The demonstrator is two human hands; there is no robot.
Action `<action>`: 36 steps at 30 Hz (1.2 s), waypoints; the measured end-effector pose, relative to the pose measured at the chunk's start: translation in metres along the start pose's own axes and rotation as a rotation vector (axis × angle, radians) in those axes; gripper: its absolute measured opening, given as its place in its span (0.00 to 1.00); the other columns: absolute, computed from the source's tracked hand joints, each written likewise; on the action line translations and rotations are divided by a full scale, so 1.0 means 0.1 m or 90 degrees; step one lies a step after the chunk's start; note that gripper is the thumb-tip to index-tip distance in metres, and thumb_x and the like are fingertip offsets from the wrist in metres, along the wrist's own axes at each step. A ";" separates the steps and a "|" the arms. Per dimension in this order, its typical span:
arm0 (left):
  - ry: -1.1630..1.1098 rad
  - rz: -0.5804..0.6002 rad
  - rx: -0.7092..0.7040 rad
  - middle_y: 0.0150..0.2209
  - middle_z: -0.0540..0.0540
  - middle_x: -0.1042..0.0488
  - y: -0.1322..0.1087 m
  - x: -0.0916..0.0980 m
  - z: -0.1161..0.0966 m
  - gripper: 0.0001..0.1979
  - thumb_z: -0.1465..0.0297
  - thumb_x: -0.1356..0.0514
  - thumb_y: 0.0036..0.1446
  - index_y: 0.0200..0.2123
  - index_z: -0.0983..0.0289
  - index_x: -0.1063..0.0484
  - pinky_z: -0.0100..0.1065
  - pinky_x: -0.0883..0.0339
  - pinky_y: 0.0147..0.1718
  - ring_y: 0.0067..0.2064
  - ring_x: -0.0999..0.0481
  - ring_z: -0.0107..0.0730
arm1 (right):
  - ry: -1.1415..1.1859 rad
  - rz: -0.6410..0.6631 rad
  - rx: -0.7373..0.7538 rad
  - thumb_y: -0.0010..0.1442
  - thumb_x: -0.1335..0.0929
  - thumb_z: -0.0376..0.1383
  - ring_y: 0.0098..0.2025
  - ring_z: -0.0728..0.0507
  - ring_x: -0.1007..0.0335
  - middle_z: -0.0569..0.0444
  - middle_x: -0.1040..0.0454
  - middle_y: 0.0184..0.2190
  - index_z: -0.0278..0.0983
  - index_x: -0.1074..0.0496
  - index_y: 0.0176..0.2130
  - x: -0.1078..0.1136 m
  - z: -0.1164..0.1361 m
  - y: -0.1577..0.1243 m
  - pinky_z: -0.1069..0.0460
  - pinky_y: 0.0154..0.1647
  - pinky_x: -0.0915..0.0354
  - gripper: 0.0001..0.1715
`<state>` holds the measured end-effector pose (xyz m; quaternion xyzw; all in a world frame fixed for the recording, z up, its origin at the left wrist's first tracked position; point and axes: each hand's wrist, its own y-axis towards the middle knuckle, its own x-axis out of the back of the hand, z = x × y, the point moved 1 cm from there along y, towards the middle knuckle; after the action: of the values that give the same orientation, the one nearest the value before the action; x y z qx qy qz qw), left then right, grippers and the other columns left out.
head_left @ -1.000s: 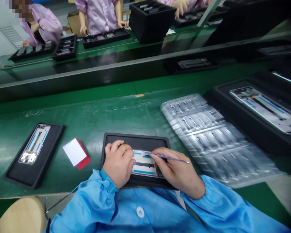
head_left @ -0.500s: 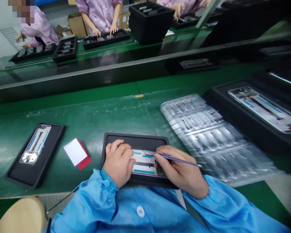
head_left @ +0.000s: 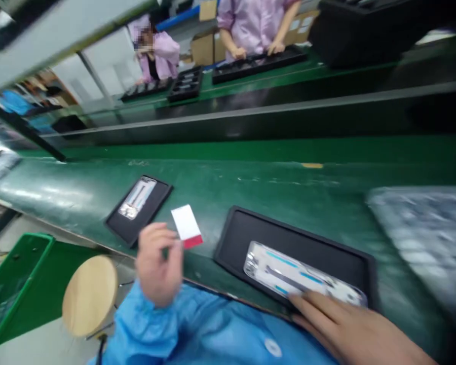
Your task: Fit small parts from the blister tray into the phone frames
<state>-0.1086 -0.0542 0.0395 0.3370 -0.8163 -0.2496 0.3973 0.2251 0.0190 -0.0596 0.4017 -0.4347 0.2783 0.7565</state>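
Motion smear blurs much of the view. The left hand [head_left: 157, 266] hangs raised over the near edge of the green belt [head_left: 251, 187] with its fingers half curled, and the blur hides whether they pinch anything. The right hand [head_left: 349, 329] is cut off by the bottom edge. Its fingers lie stretched flat and close together, pinching nothing that shows, with the tips touching the near end of the phone frame [head_left: 300, 276]. That frame lies slanted in a black tray [head_left: 296, 233], close to the tray's near rim. At far right a clear parts sheet [head_left: 429, 238] is blurred past reading. Just beyond the left hand a white card with a red end [head_left: 187, 226] rests on the belt. Farther left a second black tray [head_left: 152, 213] holds another phone frame [head_left: 138, 197]. Below the belt stand a round wooden stool [head_left: 89, 294] and a green bin [head_left: 11, 284], partly cut off at the left. Across a dark rail, people in pink coats [head_left: 251, 20] stand over black trays. The blue sleeves [head_left: 155, 329] look thin and crinkled, the belt is glossy and scuffed, the trays are matt, and the frame is pale metal with blue strips.
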 end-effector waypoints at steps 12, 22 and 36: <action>-0.176 0.588 0.291 0.38 0.54 0.18 -1.42 -0.26 0.41 0.08 0.65 0.42 0.62 0.37 0.60 0.23 0.41 0.24 0.47 0.42 0.19 0.36 | -0.065 0.109 0.032 0.67 0.34 0.43 0.39 0.42 0.24 0.51 0.21 0.39 0.38 0.25 0.49 0.17 0.14 0.18 0.49 0.37 0.31 0.15; -0.217 0.761 0.241 0.52 0.50 0.22 -1.60 -0.97 0.53 0.19 0.54 0.41 0.60 0.49 0.55 0.24 0.44 0.35 0.62 0.57 0.26 0.40 | -0.079 0.114 0.008 0.67 0.34 0.44 0.42 0.41 0.24 0.50 0.21 0.42 0.39 0.25 0.49 0.16 0.21 0.18 0.48 0.40 0.31 0.16; -0.219 0.924 0.187 0.46 0.52 0.19 -1.53 -1.20 0.15 0.17 0.56 0.41 0.58 0.45 0.58 0.21 0.40 0.31 0.53 0.50 0.23 0.42 | -0.330 0.096 -0.250 0.67 0.39 0.43 0.49 0.34 0.32 0.39 0.28 0.52 0.32 0.30 0.55 0.43 -0.93 1.89 0.44 0.43 0.38 0.24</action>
<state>-0.0122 -0.0611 -0.1298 -0.2788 -0.9084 0.1367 0.2800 0.1398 0.2005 0.0196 0.2724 -0.6866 0.1326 0.6610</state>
